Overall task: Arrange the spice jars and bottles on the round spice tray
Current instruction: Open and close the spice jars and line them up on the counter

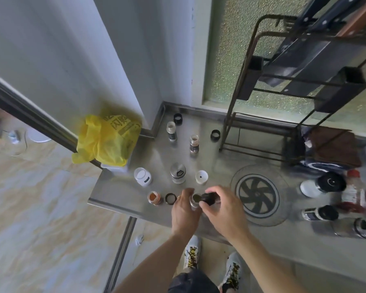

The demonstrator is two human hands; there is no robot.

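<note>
Hands meet at the counter's [123, 193] front edge: left hand [185, 210] grips a small open jar [195, 200], right hand [224, 208] pinches its black cap [208, 198] just beside the mouth; round spice tray [259, 194] lies near, to the right

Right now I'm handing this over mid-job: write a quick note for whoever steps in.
Left hand grips a small open jar on the steel counter. Right hand holds its black cap at the jar's mouth, not yet seated.
The round spice tray holds nothing.
Left of it stand several jars, some uncapped: an orange-spice jar, a white jar, a metal-topped shaker. Loose caps lie around.
More bottles crowd the tray's right side.
Left: cap the open jars, load the tray.
</note>
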